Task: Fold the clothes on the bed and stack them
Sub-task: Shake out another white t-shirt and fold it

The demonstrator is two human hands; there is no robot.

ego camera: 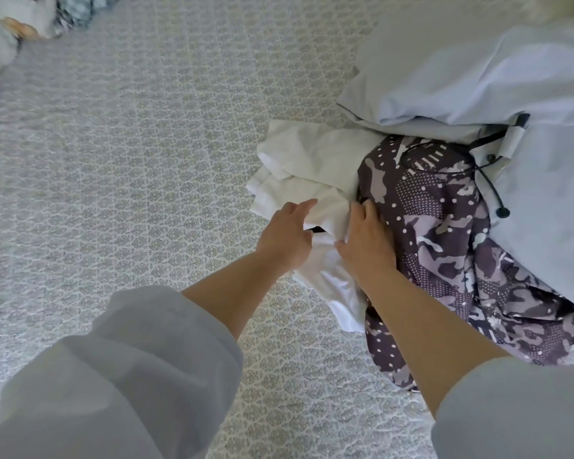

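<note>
Rolled-up pale sleeves [120,369] fill the bottom of the head view, at about 7 and 5 o'clock, with bare forearms reaching up from them toward the middle. Left hand [287,238] lies on the near edge of a crumpled white garment [315,167], its fingers [304,207] loosely extended and touching the cloth, not clamped on anything that can be seen. Right hand [367,240] sits just beside it, at the seam where the white garment meets a dark patterned garment [444,246]; its fingertips dip into the folds, so whether they grasp cloth cannot be told. These clothes form an unfolded heap on the bed [130,160] toward 3 o'clock, with the patterned piece partly over the white one. A pale blue garment [478,81] with a black drawstring lies over the heap's far side, toward 2 o'clock. At 11 o'clock, in the far corner, more cloth [77,11] lies bunched and blurred.
</note>
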